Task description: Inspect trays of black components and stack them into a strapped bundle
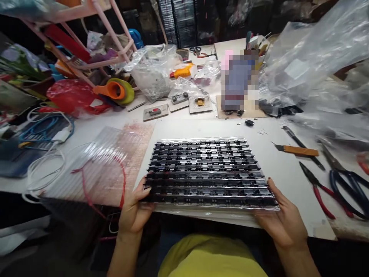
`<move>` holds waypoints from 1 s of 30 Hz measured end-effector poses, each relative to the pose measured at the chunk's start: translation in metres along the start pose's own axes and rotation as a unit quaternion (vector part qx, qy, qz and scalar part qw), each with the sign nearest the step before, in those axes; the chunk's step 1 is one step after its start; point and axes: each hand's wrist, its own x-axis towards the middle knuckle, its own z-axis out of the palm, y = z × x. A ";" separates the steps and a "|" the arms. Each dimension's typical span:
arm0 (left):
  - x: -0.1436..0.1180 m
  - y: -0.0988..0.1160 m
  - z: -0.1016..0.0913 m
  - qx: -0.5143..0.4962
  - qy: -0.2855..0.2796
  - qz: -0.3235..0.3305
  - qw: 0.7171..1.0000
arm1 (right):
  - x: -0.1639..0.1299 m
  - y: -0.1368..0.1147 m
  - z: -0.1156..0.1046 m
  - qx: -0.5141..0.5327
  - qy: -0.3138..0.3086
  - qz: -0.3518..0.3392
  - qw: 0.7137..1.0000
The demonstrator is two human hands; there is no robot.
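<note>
At the far left of my table [95, 129] lie loops of white and blue cable [46, 127], and just right of them a clear ribbed plastic sheet [100, 165] with a red cord [121, 181] trailing over it. My left hand [134, 211] grips the near left corner of a shallow tray of black parts [207, 173], thumb on top and fingers under the edge. The tray sits flat in the middle of the table, on a white board, its near edge at the table's front, right before me. Its rows look full and even from end to end; I see no empty slot, so by my reckoning the filling is done and what is left is the handling of the tray itself. Whether every part is seated I cannot tell, as the rows are dark and fine. My right hand [281, 221] holds the near right corner in the same way, so my hands are well apart, each closed on the tray. Behind it stand small fixture blocks [178, 104]. Further right lie an orange-handled knife [296, 150], red-handled pliers [317, 188] and blue-handled scissors [350, 188], untouched.
</note>
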 end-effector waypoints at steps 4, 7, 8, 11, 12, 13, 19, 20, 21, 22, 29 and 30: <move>-0.002 -0.001 -0.002 -0.009 -0.025 -0.003 1.000 | -0.001 -0.002 0.009 -0.021 0.093 -0.015 0.995; -0.003 -0.001 -0.003 -0.015 -0.052 -0.005 0.999 | -0.001 -0.004 0.019 -0.035 0.174 -0.030 0.984; -0.003 -0.001 -0.003 -0.016 -0.060 -0.006 0.998 | -0.002 -0.005 0.022 -0.038 0.196 -0.037 0.979; -0.001 -0.002 -0.002 -0.028 -0.080 -0.011 0.996 | -0.002 -0.004 0.026 -0.045 0.235 -0.058 0.969; -0.001 -0.002 -0.002 -0.036 -0.086 -0.012 0.996 | -0.002 -0.003 0.025 -0.047 0.238 -0.069 0.968; 0.000 -0.002 -0.002 -0.044 -0.092 -0.013 0.995 | -0.003 -0.001 0.023 -0.048 0.234 -0.083 0.968; -0.001 -0.006 -0.005 -0.131 -0.088 -0.001 0.988 | -0.003 0.008 0.015 -0.051 0.160 -0.153 0.974; -0.001 -0.007 -0.005 -0.148 -0.084 0.010 0.985 | -0.002 0.009 0.015 -0.049 0.153 -0.152 0.975; -0.002 -0.007 -0.005 -0.157 -0.082 0.022 0.984 | -0.002 0.010 0.015 -0.046 0.144 -0.150 0.977; -0.003 -0.008 -0.004 -0.156 -0.080 0.031 0.984 | -0.001 0.010 0.015 -0.044 0.134 -0.149 0.979; -0.005 -0.004 0.001 -0.043 -0.089 0.002 0.995 | 0.005 0.008 0.003 -0.048 0.060 -0.152 0.985; -0.006 -0.003 0.001 -0.038 -0.085 0.001 0.996 | 0.006 0.008 0.002 -0.042 0.052 -0.150 0.986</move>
